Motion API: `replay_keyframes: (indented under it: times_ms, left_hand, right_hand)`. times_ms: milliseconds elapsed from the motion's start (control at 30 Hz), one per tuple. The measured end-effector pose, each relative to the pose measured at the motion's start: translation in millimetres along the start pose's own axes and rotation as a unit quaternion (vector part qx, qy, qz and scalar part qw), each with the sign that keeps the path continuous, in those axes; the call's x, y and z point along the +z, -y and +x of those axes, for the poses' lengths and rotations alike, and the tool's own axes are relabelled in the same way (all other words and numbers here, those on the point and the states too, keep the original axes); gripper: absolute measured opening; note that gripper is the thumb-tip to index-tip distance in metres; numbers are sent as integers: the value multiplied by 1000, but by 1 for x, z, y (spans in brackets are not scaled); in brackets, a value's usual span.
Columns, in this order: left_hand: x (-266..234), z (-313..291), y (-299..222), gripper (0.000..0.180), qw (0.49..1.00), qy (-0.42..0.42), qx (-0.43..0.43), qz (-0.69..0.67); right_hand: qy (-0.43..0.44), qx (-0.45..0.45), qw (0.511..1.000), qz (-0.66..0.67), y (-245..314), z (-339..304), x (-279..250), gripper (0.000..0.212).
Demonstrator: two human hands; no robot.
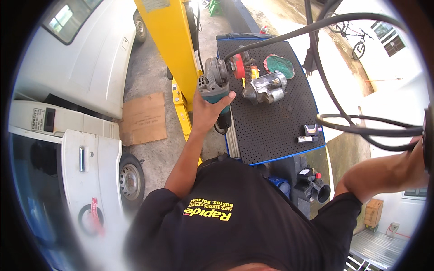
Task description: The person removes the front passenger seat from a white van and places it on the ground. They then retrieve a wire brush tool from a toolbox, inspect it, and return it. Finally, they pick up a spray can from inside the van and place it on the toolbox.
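My left hand (pixel 211 107) wraps round the teal-and-grey body of an angle grinder (pixel 214 86), thumb along its side. The grinder is held over the left edge of a black perforated work table (pixel 271 131) with a blue rim. A red round part (pixel 238 66) shows beside the grinder's head. Just right of it, a silver starter motor (pixel 266 88) lies on the table. My right arm is raised toward the right rim, where my right hand (pixel 415 143) is mostly cut off; loops of black cable (pixel 370 130) run into it.
A green-and-red rag (pixel 279 66) and two small containers (pixel 309 131) lie on the table. A yellow lift post (pixel 169 45) rises at the left, near a white van (pixel 86 58) and flat cardboard (pixel 143 118). Dark machine parts (pixel 312 186) stand below the table's near right corner.
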State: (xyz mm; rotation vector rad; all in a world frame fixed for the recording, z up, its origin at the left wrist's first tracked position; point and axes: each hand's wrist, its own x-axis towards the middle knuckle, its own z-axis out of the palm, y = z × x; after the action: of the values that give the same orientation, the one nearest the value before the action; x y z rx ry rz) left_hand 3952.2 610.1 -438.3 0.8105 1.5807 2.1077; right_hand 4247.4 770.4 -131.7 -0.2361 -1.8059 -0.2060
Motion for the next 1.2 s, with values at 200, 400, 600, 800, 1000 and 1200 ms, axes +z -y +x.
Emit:
replay_keyframes:
  times_ms: [200,400,600,800,1000,1200]
  left_hand:
    - [-11,58,4,58,969,-170,117,-137]
    - [-40,88,-74,90,941,-222,194,-166]
    - [-15,85,-152,96,936,-147,207,-242]
    - [-7,82,-179,90,919,-7,151,-364]
    - [-5,75,-174,95,932,29,129,-336]
    - [-5,79,-155,96,866,135,19,-481]
  right_hand:
    - [36,237,967,88,35,-113,-11,35]
    - [231,467,822,231,63,-234,56,17]
    - [239,203,948,55,68,-238,110,18]
    - [393,469,723,321,64,-226,118,25]
    - [425,372,782,265,16,-236,95,29]
    - [477,382,737,289,7,-237,84,29]
